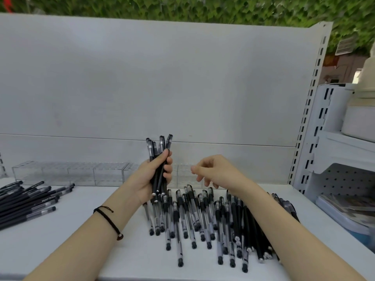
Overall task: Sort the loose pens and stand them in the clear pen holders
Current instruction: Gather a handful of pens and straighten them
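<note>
Hands: the left hand [151,179] grips a bundle of black pens [161,141] upright; the right hand [213,173] hangs beside it, fingers loosely curled and empty. Loose pens [203,216] lie below both hands on the shelf [81,230]. Clear pen holders [71,172] stand just beyond the knuckles, apparently empty, though glare obscures them. Risk: a slack grip lets pens slide out and remix with the unsorted pile.

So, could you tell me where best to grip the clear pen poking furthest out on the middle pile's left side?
I'd pinch the clear pen across its near half, from above with the free right hand: that half lies flat, clear of the pile.
</note>
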The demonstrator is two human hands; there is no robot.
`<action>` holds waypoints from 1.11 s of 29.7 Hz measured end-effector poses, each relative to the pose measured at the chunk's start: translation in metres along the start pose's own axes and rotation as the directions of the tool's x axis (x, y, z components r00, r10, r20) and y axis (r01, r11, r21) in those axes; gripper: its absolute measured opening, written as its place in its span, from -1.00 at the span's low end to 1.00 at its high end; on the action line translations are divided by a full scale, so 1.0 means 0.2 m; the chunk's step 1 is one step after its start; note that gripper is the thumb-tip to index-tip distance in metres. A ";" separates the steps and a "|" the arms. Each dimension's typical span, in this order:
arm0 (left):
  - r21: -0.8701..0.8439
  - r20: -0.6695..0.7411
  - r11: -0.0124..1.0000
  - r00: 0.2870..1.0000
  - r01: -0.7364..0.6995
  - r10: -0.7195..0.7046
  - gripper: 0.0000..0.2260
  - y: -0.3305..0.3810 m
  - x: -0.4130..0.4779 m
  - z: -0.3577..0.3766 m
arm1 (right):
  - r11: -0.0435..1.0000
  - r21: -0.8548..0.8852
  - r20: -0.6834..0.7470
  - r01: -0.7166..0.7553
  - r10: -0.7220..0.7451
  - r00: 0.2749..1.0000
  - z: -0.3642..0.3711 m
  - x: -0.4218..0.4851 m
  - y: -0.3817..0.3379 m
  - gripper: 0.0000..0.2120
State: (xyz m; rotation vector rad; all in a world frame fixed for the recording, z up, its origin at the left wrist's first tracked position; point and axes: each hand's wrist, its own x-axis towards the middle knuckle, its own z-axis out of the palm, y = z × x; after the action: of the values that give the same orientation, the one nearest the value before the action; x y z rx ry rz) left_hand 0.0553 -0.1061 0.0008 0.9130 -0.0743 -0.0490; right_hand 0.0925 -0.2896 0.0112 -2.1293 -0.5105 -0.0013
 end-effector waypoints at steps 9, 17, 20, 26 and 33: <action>0.114 -0.016 0.993 0.999 0.031 -0.029 -0.88 0.00 -0.04 0.10 | 0.891 -0.444 0.021 0.095 -0.095 0.995 -0.15 -0.07 0.05 -0.88; 0.032 0.005 0.989 0.989 0.144 -0.145 -0.90 -0.15 0.06 0.31 | 0.843 -0.535 0.041 -0.060 0.097 0.994 -0.41 -0.14 0.14 -0.83; -0.003 0.064 0.981 0.979 0.194 -0.194 -0.86 -0.27 0.09 0.35 | 0.832 -0.545 0.034 -0.106 0.148 0.988 -0.44 -0.14 0.18 -0.76; 0.018 0.112 0.962 0.956 0.271 -0.271 -0.81 -0.34 0.06 0.30 | 0.766 -0.615 0.016 -0.187 0.249 0.968 -0.42 -0.14 0.21 -0.53; 0.021 0.121 0.960 0.952 0.280 -0.280 -0.79 -0.36 0.06 0.30 | 0.712 -0.659 0.022 -0.242 0.340 0.940 -0.43 -0.18 0.17 -0.48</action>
State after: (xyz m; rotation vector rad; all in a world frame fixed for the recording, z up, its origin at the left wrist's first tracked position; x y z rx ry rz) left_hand 0.0623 -0.1988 -0.0180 0.9187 -0.0587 -0.3701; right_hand 0.0875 -0.3869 0.0267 -2.9041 -0.2560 0.1820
